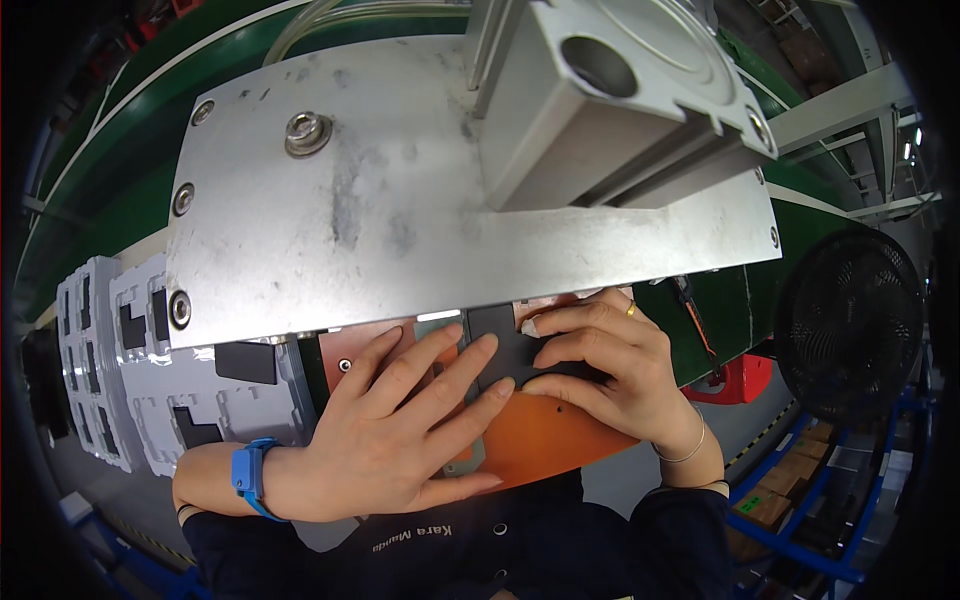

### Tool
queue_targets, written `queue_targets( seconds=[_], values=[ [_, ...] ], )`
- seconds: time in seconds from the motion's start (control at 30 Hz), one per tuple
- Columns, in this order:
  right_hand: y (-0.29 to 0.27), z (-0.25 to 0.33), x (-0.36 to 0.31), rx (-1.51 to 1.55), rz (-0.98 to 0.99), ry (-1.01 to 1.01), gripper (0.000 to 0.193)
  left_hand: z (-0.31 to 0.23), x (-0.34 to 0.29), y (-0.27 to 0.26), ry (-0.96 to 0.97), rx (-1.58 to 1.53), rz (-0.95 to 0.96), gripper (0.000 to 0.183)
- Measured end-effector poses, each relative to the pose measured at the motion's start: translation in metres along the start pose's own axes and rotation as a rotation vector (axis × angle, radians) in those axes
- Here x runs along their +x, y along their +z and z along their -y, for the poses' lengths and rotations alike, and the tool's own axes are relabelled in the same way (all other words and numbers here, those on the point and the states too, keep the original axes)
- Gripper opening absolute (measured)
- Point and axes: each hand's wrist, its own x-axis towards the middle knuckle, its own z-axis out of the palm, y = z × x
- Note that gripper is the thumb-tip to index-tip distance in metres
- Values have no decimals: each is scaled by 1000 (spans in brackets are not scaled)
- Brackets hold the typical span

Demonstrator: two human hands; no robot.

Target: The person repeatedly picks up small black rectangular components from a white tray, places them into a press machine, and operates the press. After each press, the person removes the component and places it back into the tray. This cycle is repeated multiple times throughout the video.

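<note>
Nearest the camera, a blue wristband (252,476) is worn on the left wrist, and a thin bracelet (690,447) on the right. The left hand (385,435) is laid flat with its fingers (462,365) spread, pressed down on an orange base plate (545,440) and touching the edge of a dark rectangular pad (505,350) just beyond the fingertips. The right hand (610,375) is curled, its fingers (560,322) bent and pressed together onto the right side of the same pad, which is pinned rather than lifted; a ring is seen on one finger. The pad appears already seated on the plate, so placement is judged largely done, with pressing or aligning seemingly in hand; whether it is fully fixed cannot be told. Left of the left fingers, grey moulded trays (150,380) holding dark inserts are lined up on the green conveyor belt (110,210). Beyond the fingertips, a large bolted metal plate (400,220) overhangs the work and carries a grey housing (610,100). Far right of the right fingers, a black fan (850,320) stands.
</note>
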Motion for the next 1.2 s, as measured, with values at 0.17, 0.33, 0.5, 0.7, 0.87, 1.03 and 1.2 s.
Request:
queue_targets(
  seconds=[0.17,0.33,0.5,0.7,0.87,1.03,1.2],
  values=[
    [-2,3,-1,-25,6,-4,26,0,2,1,16,4,-39,64],
    [-2,5,-5,-68,-46,0,29,-1,2,-4,24,-36,-47,64],
    [-2,7,-12,-72,-42,30,28,0,0,1,18,-93,-87,65],
    [-9,11,-8,92,-27,81,29,-4,1,-10,50,-115,-136,59],
    [-13,8,-39,469,-182,287,25,-6,5,-25,7,-383,-263,43],
    [-15,51,-51,329,-206,-65,20,-13,9,-33,-444,-1345,313,40],
    [-4,71,-59,51,-286,-326,25,-22,-1,-23,-398,-1686,719,29]
  ],
)
